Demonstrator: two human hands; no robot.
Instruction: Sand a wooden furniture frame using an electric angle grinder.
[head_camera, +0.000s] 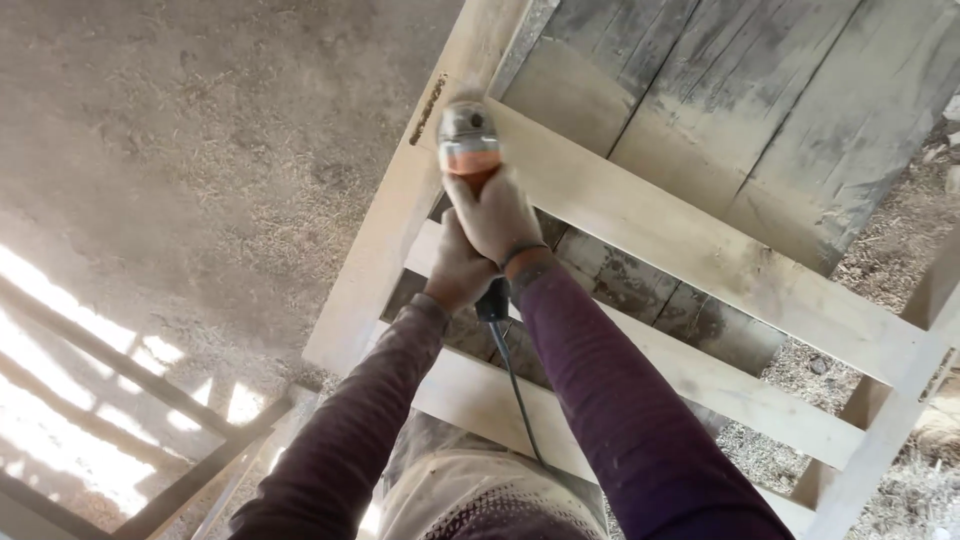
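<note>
Head view, cord: black cord (515, 385) runs from the tool's near end toward the body.
Left hand (455, 270): nearer, wrapped around the rear of the handle.
Right hand (497, 215): just beyond, closed on the body.
Angle grinder (468, 140): long axis points far (slightly left), head against the pale wooden frame (640, 215).

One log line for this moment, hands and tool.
hands: both hands gripping angle grinder | tool: head on wooden frame | cord: hanging

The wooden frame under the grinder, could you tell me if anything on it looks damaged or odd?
Yes: a ragged dark gouge scars the pale frame post, beside the grinder held in both hands.
</note>
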